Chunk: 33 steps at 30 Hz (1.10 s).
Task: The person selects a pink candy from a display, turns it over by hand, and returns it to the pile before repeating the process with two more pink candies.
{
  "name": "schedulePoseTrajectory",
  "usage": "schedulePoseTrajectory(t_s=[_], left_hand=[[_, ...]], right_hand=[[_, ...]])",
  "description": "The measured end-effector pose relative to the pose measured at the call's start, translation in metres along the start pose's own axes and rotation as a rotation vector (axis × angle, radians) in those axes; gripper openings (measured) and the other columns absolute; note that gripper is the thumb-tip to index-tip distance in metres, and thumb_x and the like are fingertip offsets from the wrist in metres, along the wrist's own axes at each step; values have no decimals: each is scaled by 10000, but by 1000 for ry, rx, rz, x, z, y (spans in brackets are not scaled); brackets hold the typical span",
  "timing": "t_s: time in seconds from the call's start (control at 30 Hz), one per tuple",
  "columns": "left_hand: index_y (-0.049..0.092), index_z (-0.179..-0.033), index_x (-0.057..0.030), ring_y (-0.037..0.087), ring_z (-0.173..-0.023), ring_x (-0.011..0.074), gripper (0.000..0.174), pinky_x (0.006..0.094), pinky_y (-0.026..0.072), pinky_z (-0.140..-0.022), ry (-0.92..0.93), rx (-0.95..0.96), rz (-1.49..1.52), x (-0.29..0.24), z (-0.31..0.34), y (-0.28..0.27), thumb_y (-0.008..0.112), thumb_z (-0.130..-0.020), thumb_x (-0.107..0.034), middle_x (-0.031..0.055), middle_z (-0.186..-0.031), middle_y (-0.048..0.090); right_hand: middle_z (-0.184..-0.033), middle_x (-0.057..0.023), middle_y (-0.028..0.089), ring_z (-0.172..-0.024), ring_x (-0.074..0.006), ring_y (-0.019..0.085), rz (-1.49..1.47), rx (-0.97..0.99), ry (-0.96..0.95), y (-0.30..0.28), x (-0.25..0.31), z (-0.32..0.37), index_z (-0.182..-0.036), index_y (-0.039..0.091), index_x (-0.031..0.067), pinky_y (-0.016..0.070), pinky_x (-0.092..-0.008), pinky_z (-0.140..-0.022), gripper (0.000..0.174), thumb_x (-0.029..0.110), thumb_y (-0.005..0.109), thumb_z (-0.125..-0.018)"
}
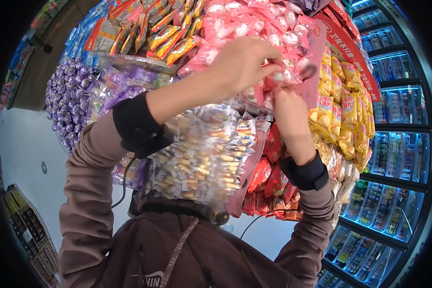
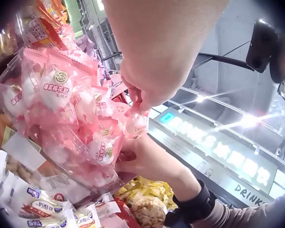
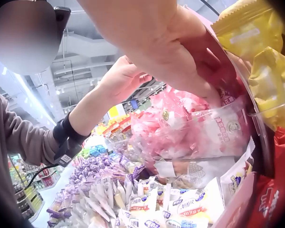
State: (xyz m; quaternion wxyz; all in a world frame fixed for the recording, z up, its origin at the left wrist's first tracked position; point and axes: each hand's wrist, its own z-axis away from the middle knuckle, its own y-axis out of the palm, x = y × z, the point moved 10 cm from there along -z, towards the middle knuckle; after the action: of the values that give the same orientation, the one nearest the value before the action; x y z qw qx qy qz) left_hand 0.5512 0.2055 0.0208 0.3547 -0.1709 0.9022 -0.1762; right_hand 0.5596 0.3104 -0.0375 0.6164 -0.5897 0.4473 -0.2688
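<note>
Left hand is seen closest in the left wrist view, its forearm cut off at the top; its fingers are curled down beside a pink packet, but whether that packet is pinched cannot be told. Right hand is placed at the heap of pink packets in a clear bin, fingertips partly hidden; grip cannot be told. In the head view, both hands are held close together over the heap, contact points blurred. White-wrapped snacks are smeared there, yet printed wrappers are made out in the right wrist view. Lit DRINKS sign is shown only by the left wrist view.
</note>
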Motion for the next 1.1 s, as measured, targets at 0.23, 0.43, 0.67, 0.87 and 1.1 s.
schedulePoseTrajectory(t_s=[0.23, 0.43, 0.67, 0.87, 1.1], left_hand=[[613, -831, -16, 543, -627, 123, 185, 262, 431, -562, -321, -13, 223, 33, 16, -14, 634, -788, -194, 58, -706, 602], [578, -883, -26, 511, -658, 41, 144, 207, 409, -582, -652, 62, 652, 33, 72, -8, 590, -849, -166, -23, -737, 574], [563, -899, -18, 539, -695, 40, 104, 178, 435, -620, -945, 178, 995, 6, 143, 20, 585, -848, -106, 3, -782, 596], [565, -857, -8, 562, -695, 58, 103, 194, 451, -616, -1014, 173, 1066, 3, 161, 30, 594, -840, -105, 16, -773, 603], [526, -942, -11, 572, -813, 81, 214, 224, 473, -680, -986, 183, 1193, -11, 158, 37, 652, -796, -104, 33, -875, 597]], right_hand=[[-794, -180, 584, -822, -323, 571, -192, -120, 66, -58, -11, 18, -801, 548, -24, 467, -374, -708, 71, 6, 501, -755], [-879, -111, 635, -797, -167, 624, -891, -147, 195, -70, -23, 39, -1052, 532, -34, 483, -247, -688, 243, 102, 558, -852], [-722, -41, 623, -668, -56, 563, -1410, 239, 315, -21, 5, 57, -974, 551, -26, 431, -191, -581, 170, 117, 533, -884], [-659, -26, 610, -610, -36, 527, -1328, 310, 324, -21, 12, 61, -903, 561, -15, 403, -185, -544, 126, 105, 531, -883], [-639, -16, 605, -589, -32, 522, -1362, 266, 384, -19, 11, 68, -897, 565, -7, 387, -188, -519, 105, 92, 533, -878]])
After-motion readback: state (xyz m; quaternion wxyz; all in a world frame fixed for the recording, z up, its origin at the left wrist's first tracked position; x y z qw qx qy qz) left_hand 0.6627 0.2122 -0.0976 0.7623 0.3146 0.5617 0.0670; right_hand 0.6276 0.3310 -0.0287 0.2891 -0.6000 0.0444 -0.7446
